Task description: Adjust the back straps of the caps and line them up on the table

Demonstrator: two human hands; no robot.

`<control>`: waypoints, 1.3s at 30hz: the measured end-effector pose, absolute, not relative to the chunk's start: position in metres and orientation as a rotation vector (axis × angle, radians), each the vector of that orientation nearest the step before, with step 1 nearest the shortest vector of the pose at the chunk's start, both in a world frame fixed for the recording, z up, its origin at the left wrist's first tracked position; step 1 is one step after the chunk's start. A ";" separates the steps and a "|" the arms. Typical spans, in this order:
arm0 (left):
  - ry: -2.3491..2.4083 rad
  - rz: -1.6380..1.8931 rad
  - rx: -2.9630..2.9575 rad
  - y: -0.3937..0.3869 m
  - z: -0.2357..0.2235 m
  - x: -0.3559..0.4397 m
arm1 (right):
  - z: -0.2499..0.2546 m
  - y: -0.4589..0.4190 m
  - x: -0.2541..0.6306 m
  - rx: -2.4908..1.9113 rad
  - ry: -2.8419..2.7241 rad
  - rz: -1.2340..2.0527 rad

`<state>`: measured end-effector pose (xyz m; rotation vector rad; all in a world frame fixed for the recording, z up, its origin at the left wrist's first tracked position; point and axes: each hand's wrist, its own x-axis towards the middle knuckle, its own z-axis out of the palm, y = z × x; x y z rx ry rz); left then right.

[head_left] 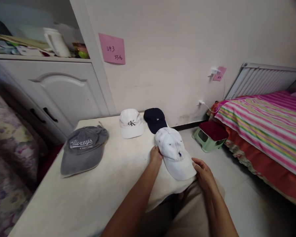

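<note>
Head view: four caps on a pale surface (pixel 123 168), two bare hands at one of them
Far left: floral cloth (pixel 7 141), blurred; cabinet (pixel 61 82), cut off by frame
Gray cap: left part of surface [brim toward near side], "Always" readable, small patch below it not
White CK cap (pixel 131 123): near back edge, well apart from gray cap (pixel 82 158)
Navy cap (pixel 153 118): just right of white CK cap, brim partly hidden behind horse-logo cap (pixel 171 141), contact unclear
Left hand (pixel 156 155): touches horse-logo cap's left side, nearer the crown; fingers bunched, tips hidden, cannot tell if clamped
Horse-logo cap: right edge of surface, between both hands, long axis slanting from crown far-left to brim near-right; overhang hard to make out
Right hand (pixel 204 172): at brim's right end, cap lies left of its fingers; thumb and forefinger by the rim, others mostly hidden, cannot tell if pinching
Far right: stool (pixel 213 130), bed (pixel 261 108), bed cut off
</note>
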<state>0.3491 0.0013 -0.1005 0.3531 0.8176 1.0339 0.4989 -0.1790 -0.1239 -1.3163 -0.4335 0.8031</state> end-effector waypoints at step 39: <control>0.993 0.820 0.670 -0.051 -0.088 0.307 | -0.126 -0.196 0.461 -1.822 -0.840 0.022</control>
